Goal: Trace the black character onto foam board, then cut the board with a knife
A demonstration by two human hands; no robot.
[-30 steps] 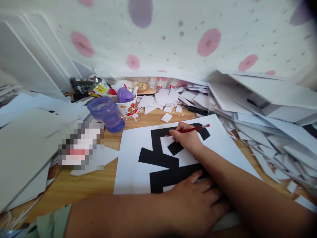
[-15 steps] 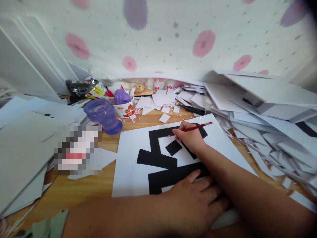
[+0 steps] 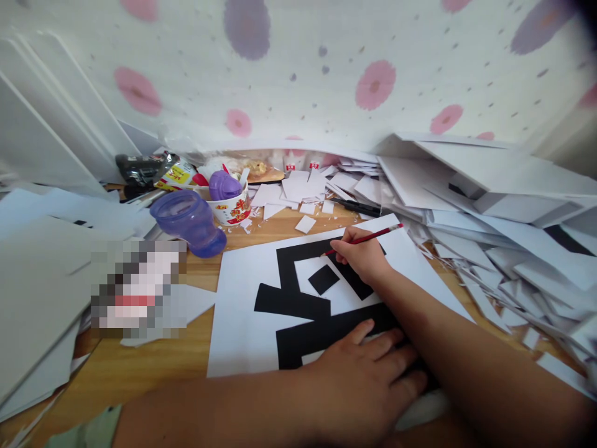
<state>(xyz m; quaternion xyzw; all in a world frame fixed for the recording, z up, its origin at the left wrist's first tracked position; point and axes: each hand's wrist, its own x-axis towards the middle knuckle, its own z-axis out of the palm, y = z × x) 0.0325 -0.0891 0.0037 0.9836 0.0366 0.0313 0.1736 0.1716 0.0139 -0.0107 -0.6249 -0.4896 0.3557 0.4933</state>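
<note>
A white sheet (image 3: 237, 330) with bold black angular shapes (image 3: 298, 300) lies on the wooden table. My right hand (image 3: 361, 252) pinches a red pencil (image 3: 373, 235) with a white eraser end. The pencil's tip rests on or just over the edge of a black shape, above a small black block (image 3: 323, 280). My left hand (image 3: 368, 373) lies flat on the lower part of the sheet, fingers spread, and covers some of the black shape there. My right forearm passes just beyond its fingers.
A purple translucent cup (image 3: 189, 221) and a paper food tub (image 3: 232, 208) stand at the back left. Paper scraps (image 3: 303, 185) and a black pen (image 3: 357, 206) lie behind the sheet. White board offcuts (image 3: 527, 267) pile up on the right, large boards (image 3: 37, 267) on the left.
My right hand and the pencil tip have shifted slightly right along the black shape's edge. My left hand stays in place on the sheet. The whole view has shifted a little.
</note>
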